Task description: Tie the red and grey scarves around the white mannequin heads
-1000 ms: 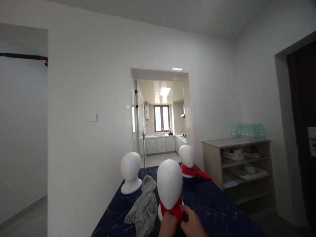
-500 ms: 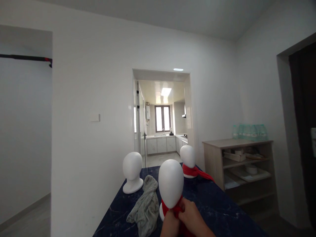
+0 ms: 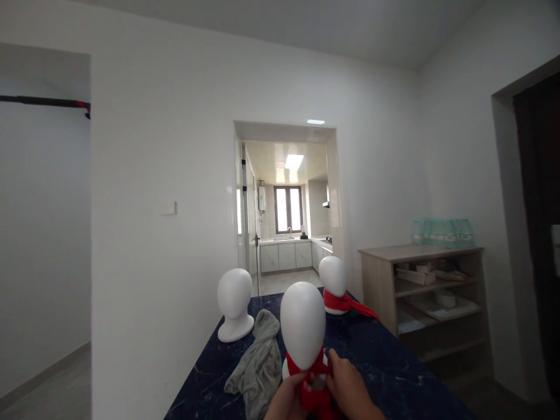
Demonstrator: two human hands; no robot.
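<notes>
Left hand (image 3: 286, 399) and right hand (image 3: 350, 391) both grip a red scarf (image 3: 312, 385) | scarf wraps the neck of the nearest white mannequin head (image 3: 303, 324) | head stands on a dark blue table (image 3: 385, 373) | grey cloth (image 3: 258, 361) just left.

Your left hand (image 3: 286, 399) and right hand (image 3: 350, 388) grip the red scarf (image 3: 312, 385) at the near mannequin head's (image 3: 303, 324) neck.

Both my grips low at the bottom centre of the frame.
My left grip (image 3: 286, 401) shows at the bottom edge, fingers curled inward. My right grip (image 3: 350, 389) sits just beside it, back of the hand up, fingers pinched toward the left.
</notes>
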